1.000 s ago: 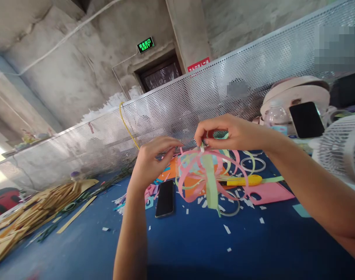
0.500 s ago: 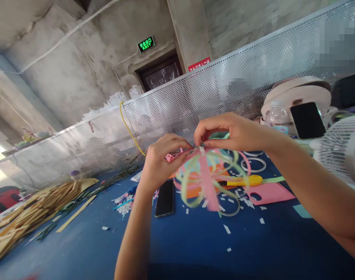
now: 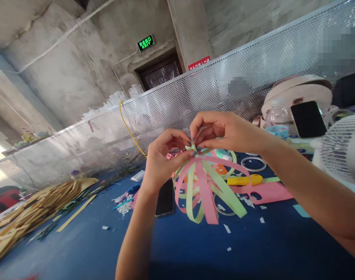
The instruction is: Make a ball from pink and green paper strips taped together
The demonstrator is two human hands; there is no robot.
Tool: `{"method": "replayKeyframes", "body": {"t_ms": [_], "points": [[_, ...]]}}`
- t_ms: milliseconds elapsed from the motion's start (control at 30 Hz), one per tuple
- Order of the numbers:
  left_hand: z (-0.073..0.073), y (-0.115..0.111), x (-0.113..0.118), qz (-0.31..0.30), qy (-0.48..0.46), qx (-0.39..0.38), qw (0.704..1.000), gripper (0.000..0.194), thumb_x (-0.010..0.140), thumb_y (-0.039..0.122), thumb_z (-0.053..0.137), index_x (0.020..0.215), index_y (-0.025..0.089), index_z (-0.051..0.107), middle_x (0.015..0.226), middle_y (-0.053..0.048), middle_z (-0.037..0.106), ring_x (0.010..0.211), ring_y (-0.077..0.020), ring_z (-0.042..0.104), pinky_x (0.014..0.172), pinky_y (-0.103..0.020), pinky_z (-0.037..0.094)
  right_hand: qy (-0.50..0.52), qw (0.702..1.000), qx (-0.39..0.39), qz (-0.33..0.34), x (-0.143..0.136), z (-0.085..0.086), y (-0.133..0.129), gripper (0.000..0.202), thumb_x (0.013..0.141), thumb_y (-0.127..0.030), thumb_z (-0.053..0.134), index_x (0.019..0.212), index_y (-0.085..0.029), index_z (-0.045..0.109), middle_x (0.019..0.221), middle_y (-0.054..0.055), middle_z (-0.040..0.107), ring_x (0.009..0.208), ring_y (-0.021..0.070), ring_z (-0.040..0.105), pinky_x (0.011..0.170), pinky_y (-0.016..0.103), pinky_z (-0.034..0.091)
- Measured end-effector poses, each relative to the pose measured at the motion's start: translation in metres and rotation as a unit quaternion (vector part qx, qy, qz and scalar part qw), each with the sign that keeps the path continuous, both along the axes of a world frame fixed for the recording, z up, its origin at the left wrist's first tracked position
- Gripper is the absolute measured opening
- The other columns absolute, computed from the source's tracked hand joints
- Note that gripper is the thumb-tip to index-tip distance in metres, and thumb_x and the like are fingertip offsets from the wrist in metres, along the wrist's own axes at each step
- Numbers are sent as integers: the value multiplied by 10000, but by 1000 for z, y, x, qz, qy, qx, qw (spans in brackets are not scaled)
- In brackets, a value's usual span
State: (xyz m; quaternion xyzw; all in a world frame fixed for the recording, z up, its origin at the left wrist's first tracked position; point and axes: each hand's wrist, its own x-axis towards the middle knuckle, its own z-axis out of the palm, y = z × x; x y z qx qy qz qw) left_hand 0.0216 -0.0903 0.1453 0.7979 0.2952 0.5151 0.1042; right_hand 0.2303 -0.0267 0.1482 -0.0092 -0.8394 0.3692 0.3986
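A round paper-strip lantern (image 3: 207, 194) of pink and pale green loops hangs from my fingers over the blue table (image 3: 191, 249). My left hand (image 3: 167, 157) pinches its gathered top from the left, thumb beneath. From the right, my right hand (image 3: 216, 131) closes its fingertips on the same spot, where short green strip ends poke up. Two strips, one pink and one green, reach down towards the front with their lower ends free. Behind the loops lie a yellow utility knife (image 3: 244, 180) and a pink sheet (image 3: 272, 193) with a hole. The exact fingertip contact is partly hidden.
A black phone (image 3: 165, 198) lies beside my left forearm. White paper scraps (image 3: 227, 229) dot the table. Bamboo strips (image 3: 34, 210) are heaped at left. A white fan (image 3: 345, 149), a bottle (image 3: 277, 112) and another phone (image 3: 308, 119) stand at right; a perforated metal screen (image 3: 171, 112) runs behind.
The lantern has turned and its blur is gone; a green strip now swings out to the front right. My right hand's fingers have drawn closer to my left at the top.
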Motion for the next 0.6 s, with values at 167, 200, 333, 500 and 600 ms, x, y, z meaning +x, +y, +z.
{"method": "replayKeyframes", "body": {"t_ms": [167,200,333,500,600], "points": [[0,1,-3,-8,-20,-57,998,139,768,137,796,861,238,775,824,-20,702,750,-144,667,699,-291,576,12,999,-38,8,-5,-4,4,217,820,-141,701,964,-221,559,925,-13,639,843,155,695,721,274,548],[0,2,-5,-8,-27,-63,998,137,765,133,796,849,239,781,819,-20,704,751,-143,671,695,-287,579,11,999,-33,6,-6,-4,5,209,823,-144,700,958,-218,558,917,-12,642,845,154,692,726,275,545],[0,9,-11,-11,-43,-69,997,133,733,128,809,807,237,787,844,-24,708,771,-140,671,694,-272,584,10,1000,9,-23,-4,-3,5,163,837,-163,694,942,-207,577,930,2,671,885,159,679,807,300,535],[-1,14,-13,-12,-51,-82,995,107,730,179,820,808,230,768,814,-24,723,754,-152,691,713,-302,606,-6,996,39,-79,0,1,2,156,819,-220,723,923,-213,607,904,4,693,865,172,672,798,319,516],[-1,12,-12,0,-45,-87,995,106,733,210,825,812,228,757,806,-28,732,748,-163,699,708,-313,616,-21,995,41,-87,-1,0,0,160,808,-242,731,916,-221,615,894,-5,701,840,167,670,775,315,510]]}}
